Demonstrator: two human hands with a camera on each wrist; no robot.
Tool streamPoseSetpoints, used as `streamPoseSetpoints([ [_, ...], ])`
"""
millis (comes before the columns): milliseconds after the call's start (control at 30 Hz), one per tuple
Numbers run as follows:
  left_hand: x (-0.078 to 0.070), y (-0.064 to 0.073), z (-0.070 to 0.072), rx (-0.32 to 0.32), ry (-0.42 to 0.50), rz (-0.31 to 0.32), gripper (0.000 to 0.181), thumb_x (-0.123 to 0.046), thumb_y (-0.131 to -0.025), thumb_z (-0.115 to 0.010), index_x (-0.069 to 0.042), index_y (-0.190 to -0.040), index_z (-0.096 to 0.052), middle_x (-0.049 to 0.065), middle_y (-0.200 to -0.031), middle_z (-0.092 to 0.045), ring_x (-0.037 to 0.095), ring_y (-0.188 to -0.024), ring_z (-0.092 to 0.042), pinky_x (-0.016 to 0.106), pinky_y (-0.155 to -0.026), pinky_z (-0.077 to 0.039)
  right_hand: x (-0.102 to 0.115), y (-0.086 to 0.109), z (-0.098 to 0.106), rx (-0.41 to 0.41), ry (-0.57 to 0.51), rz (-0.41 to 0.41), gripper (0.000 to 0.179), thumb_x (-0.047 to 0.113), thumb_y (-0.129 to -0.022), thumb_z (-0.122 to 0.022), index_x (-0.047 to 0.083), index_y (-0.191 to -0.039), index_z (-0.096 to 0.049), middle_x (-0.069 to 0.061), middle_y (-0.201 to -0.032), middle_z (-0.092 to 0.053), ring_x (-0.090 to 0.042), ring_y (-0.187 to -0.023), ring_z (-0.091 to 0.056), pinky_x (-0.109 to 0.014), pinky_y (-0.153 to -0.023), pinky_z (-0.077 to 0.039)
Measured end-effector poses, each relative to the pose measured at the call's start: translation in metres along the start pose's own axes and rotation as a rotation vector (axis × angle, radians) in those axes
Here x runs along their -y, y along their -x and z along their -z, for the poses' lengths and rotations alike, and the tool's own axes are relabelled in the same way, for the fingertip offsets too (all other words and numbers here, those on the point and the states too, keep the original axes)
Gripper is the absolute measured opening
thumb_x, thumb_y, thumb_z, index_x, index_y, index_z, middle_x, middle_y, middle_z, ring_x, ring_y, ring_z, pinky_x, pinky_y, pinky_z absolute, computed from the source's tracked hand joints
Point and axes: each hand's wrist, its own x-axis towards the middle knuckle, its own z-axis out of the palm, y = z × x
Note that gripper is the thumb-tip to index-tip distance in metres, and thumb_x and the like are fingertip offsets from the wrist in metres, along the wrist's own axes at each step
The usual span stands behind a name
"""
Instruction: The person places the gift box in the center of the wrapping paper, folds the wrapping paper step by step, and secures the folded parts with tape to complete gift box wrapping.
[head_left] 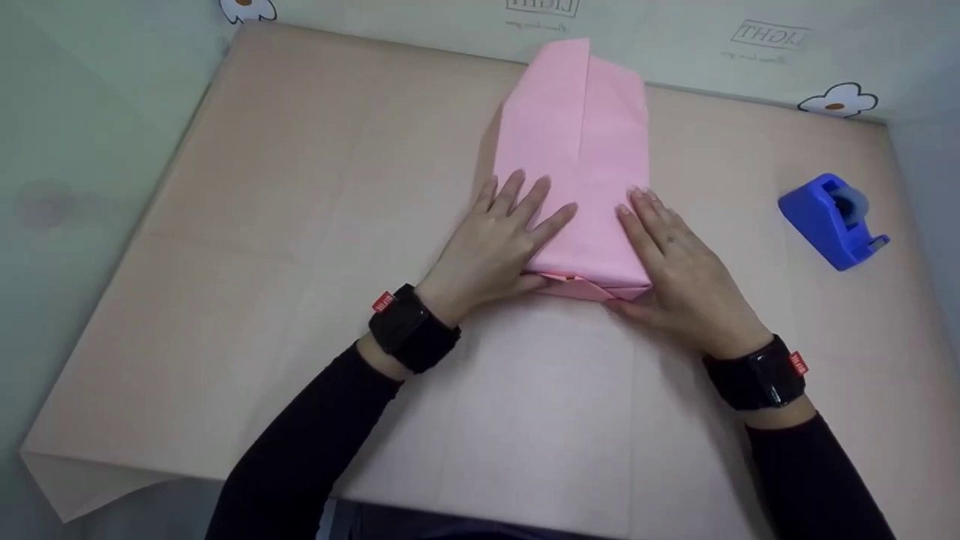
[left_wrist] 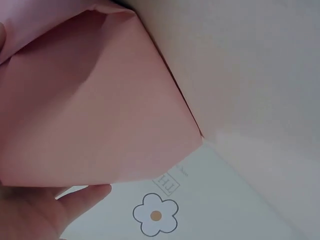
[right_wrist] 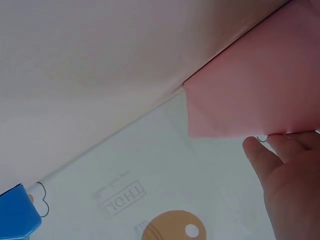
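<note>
A box-shaped package wrapped in pink paper (head_left: 574, 150) lies lengthwise on the table, its paper overlapping in a seam along the top. At the far end the wrapping sticks out as a loose, unfolded sleeve. Spread over the package's left part, my left hand (head_left: 495, 240) presses with straight fingers, its thumb at the near-end fold. My right hand (head_left: 686, 277) lays extended fingers along the right edge, thumb by the near right corner. Folded paper flaps (head_left: 581, 287) show at the near end between the thumbs. Both wrist views show the package's pink side (left_wrist: 100, 110) close up.
A blue tape dispenser (head_left: 836, 225) with a roll of tape stands to the right of the package. Pale beige covering (head_left: 300, 247) lies over the table, its corner hanging at the front left. Behind the table is a light wall (head_left: 675, 37) with flower prints and lettering.
</note>
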Motion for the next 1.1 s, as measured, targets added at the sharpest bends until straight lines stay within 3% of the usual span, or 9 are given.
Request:
streamPoseSetpoints([
  [133,0.000,0.000,-0.001,-0.006,0.000,0.004,0.077,-0.070,-0.090,-0.057,-0.023,-0.151,-0.049,0.018,-0.152,-0.051,0.042,-0.140,-0.048,0.058,-0.116,-0.039,0.002,0.000,0.001,0.021,0.017,-0.024,0.122,0.039,-0.070,-0.091,0.008,-0.162,-0.017,-0.013,-0.170,-0.018,-0.029,-0.158,-0.020,-0.040,-0.130,-0.016],
  [300,-0.001,-0.001,0.000,0.011,0.000,0.007,0.080,-0.072,-0.090,-0.056,-0.023,-0.152,-0.047,0.018,-0.153,-0.049,0.043,-0.141,-0.047,0.058,-0.117,-0.038,0.001,0.001,-0.002,-0.042,0.024,0.024,0.119,0.038,-0.070,-0.091,0.007,-0.162,-0.021,-0.015,-0.168,-0.025,-0.031,-0.157,-0.025,-0.043,-0.129,-0.020],
  [433,-0.001,0.000,0.001,0.024,-0.001,0.008,0.081,-0.071,-0.089,-0.058,-0.023,-0.153,-0.046,0.017,-0.154,-0.049,0.043,-0.142,-0.046,0.058,-0.117,-0.038,-0.001,0.002,-0.003,-0.049,0.016,0.052,0.114,0.035,-0.072,-0.091,0.009,-0.161,-0.025,-0.015,-0.167,-0.029,-0.033,-0.156,-0.026,-0.033,-0.130,-0.015],
  [500,-0.001,0.000,0.001,0.025,-0.003,0.008,0.081,-0.072,-0.088,-0.057,-0.024,-0.153,-0.046,0.017,-0.154,-0.049,0.043,-0.142,-0.046,0.058,-0.117,-0.038,0.000,0.002,-0.002,-0.034,0.013,0.043,0.112,0.034,-0.074,-0.090,0.009,-0.161,-0.025,-0.015,-0.167,-0.028,-0.033,-0.156,-0.025,-0.034,-0.130,-0.014],
  [600,0.000,0.001,0.000,0.024,-0.010,0.006,0.081,-0.073,-0.089,-0.056,-0.024,-0.152,-0.046,0.016,-0.154,-0.049,0.042,-0.142,-0.047,0.057,-0.117,-0.039,0.004,0.001,0.001,-0.004,0.032,0.015,0.113,0.037,-0.074,-0.090,0.010,-0.161,-0.024,-0.014,-0.168,-0.026,-0.033,-0.156,-0.024,-0.044,-0.131,-0.013],
  [767,-0.001,0.001,0.000,0.031,-0.005,0.007,0.082,-0.072,-0.087,-0.059,-0.024,-0.152,-0.046,0.016,-0.154,-0.049,0.042,-0.142,-0.046,0.057,-0.117,-0.039,0.019,-0.002,0.001,-0.039,0.057,0.000,0.119,0.058,-0.070,-0.085,0.006,-0.160,-0.027,-0.019,-0.164,-0.032,-0.036,-0.154,-0.030,-0.061,-0.126,-0.016],
  [900,-0.001,0.002,-0.001,0.008,0.000,0.012,0.083,-0.074,-0.086,-0.060,-0.024,-0.152,-0.048,0.016,-0.154,-0.050,0.041,-0.142,-0.047,0.057,-0.117,-0.039,0.033,-0.011,-0.003,-0.083,0.045,-0.025,0.104,0.065,-0.082,-0.072,-0.001,-0.154,-0.037,-0.024,-0.158,-0.039,-0.037,-0.150,-0.038,-0.059,-0.124,-0.024],
  [967,-0.001,0.002,-0.001,-0.012,0.001,0.012,0.082,-0.074,-0.086,-0.059,-0.024,-0.151,-0.049,0.015,-0.152,-0.052,0.040,-0.141,-0.049,0.057,-0.117,-0.039,0.037,-0.014,-0.003,-0.094,0.032,-0.058,0.093,0.060,-0.088,-0.068,-0.002,-0.151,-0.042,-0.024,-0.156,-0.042,-0.037,-0.148,-0.041,-0.057,-0.123,-0.028],
  [1100,-0.001,0.001,0.000,-0.005,-0.004,0.009,0.082,-0.073,-0.086,-0.060,-0.025,-0.151,-0.049,0.015,-0.153,-0.052,0.040,-0.141,-0.049,0.057,-0.116,-0.040,0.040,-0.017,-0.002,-0.107,-0.016,-0.142,0.076,0.047,-0.090,-0.071,0.000,-0.146,-0.051,-0.022,-0.152,-0.048,-0.036,-0.145,-0.045,-0.058,-0.122,-0.029],
])
